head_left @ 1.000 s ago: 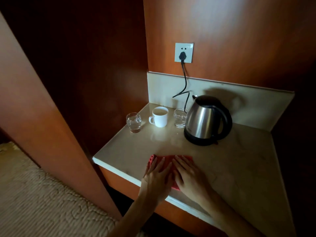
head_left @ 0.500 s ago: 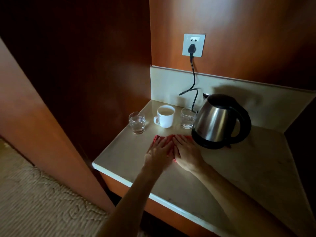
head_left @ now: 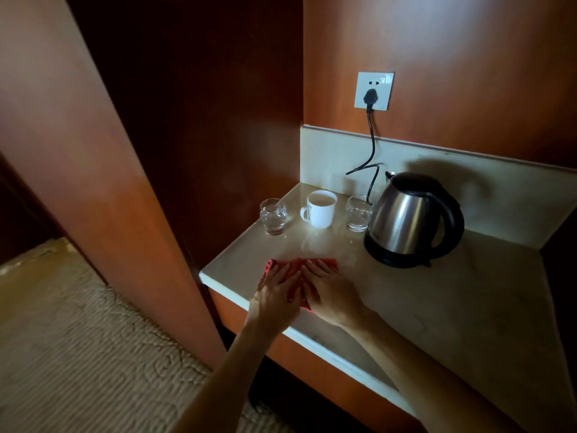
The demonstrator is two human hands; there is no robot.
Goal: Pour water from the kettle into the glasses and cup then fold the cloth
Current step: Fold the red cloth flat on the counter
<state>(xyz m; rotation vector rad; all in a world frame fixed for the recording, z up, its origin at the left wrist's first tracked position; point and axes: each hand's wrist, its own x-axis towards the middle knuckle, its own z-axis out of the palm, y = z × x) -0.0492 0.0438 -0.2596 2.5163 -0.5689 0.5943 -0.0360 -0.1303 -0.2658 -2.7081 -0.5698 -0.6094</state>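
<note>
Cloth [head_left: 296,266] — red and folded small — lies flat near the front edge of the pale stone counter [head_left: 437,307], mostly covered by both hands. Left hand [head_left: 276,292] and right hand [head_left: 327,292] rest side by side on it, palms down with fingers straight, pressing rather than gripping. Farther back stand a glass [head_left: 273,215], a white cup [head_left: 321,208] and a second glass [head_left: 358,213] in a row, each holding liquid — the steel kettle [head_left: 409,218] sits on its base just right of them, its cord [head_left: 371,145] plugged into the wall socket [head_left: 374,90].
</note>
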